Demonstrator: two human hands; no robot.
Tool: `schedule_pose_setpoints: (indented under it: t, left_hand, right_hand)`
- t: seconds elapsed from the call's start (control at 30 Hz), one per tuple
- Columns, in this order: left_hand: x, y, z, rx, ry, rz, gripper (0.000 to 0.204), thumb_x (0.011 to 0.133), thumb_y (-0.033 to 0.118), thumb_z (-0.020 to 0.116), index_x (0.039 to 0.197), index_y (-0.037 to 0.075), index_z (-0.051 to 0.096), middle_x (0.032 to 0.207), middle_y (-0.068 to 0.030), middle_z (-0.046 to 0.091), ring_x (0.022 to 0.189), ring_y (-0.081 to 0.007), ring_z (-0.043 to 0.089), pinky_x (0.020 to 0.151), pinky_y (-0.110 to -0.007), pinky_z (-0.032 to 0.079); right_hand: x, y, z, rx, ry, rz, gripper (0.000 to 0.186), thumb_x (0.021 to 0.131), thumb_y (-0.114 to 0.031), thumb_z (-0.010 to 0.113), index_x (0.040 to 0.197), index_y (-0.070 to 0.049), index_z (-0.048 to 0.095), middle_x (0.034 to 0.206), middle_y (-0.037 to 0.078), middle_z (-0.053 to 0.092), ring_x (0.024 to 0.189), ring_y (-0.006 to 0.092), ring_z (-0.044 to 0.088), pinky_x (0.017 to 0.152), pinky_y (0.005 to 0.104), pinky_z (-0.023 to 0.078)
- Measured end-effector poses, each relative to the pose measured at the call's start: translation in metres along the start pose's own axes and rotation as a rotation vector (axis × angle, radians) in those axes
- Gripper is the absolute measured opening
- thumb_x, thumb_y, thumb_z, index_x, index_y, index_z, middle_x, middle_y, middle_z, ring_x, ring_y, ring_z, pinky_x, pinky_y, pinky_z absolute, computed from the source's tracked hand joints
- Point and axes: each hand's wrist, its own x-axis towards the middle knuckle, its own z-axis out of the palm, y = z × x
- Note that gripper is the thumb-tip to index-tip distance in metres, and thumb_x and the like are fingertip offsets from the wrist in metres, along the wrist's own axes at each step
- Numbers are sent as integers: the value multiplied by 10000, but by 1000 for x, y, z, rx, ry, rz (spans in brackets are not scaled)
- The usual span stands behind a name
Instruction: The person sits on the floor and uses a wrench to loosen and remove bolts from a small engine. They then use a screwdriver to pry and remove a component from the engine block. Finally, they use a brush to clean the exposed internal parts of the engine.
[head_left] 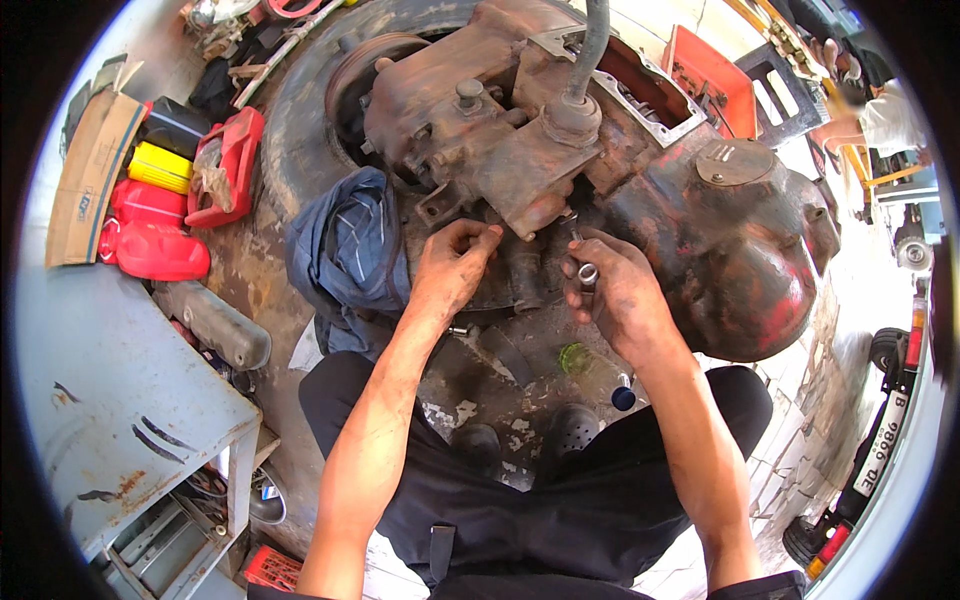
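Before me a greasy, rust-brown gearbox rests on a large tyre, its lever pointing up. My right hand is closed around a small metal wrench; a round end shows by the thumb, and the far end reaches toward the casing's lower edge. My left hand is pinched, fingertips close to the lower edge of the gearbox, left of the wrench. Whatever those fingertips may hold is too small or hidden to make out. The dark rounded housing bulges out to the right.
A blue cloth bundle lies left of my left hand. Below the gearbox is a clear plastic bottle. A grey metal table and red containers stand left. A red tray and another person's arm are at the far right.
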Motion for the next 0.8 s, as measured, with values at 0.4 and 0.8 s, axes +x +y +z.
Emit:
schedule_pose_setpoints:
  t: [0.4, 0.8]
  left_hand:
    - [8, -9, 1, -14, -34, 31, 441, 915, 394, 702, 1057, -24, 684, 821, -53, 669, 705, -110, 571, 639, -272, 452]
    - [5, -4, -2, -76, -85, 37, 452, 921, 400, 685, 1079, -23, 682, 834, -65, 678, 716, -117, 589, 658, -275, 476]
  right_hand:
    - [-1, -44, 4, -316, 95, 51, 209, 929, -147, 563, 1046, 20, 611, 785, 67, 607, 587, 153, 544, 495, 291, 439]
    - [18, -75, 21, -1448, 158, -258, 292, 866, -180, 631, 947, 95, 686, 563, 118, 542, 575, 216, 580, 606, 412, 477]
